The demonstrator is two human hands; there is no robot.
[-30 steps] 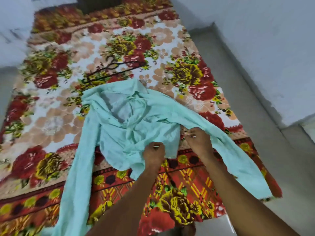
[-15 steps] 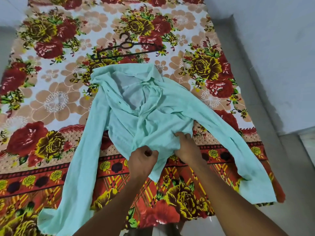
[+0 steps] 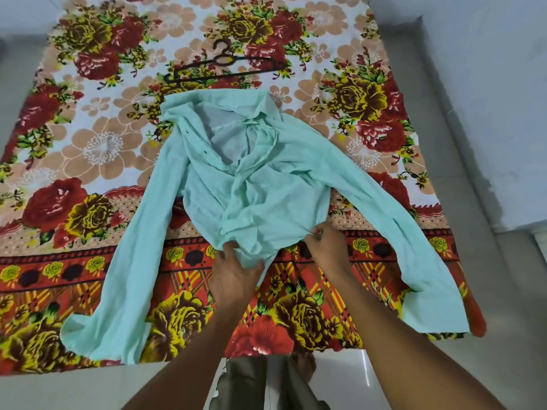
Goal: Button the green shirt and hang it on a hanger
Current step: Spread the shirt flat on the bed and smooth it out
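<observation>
The light green shirt (image 3: 266,184) lies crumpled and unbuttoned on a floral mat (image 3: 97,149), collar away from me, both sleeves spread out toward the near corners. My left hand (image 3: 233,276) rests on the bunched lower hem with fingers curled into the cloth. At the right side of that hem my right hand (image 3: 325,247) pinches the fabric. A thin black hanger (image 3: 222,65) lies flat on the mat just beyond the collar, touching neither hand.
The mat covers a pale tiled floor (image 3: 88,389). A white wall (image 3: 488,113) runs along the right side. My legs and a foot (image 3: 305,368) show at the mat's near edge.
The view has tilted so the hanger and whole shirt show. Both hands have slid along the lower hem, the left now lying flatter on the bunched cloth, the right further right.
</observation>
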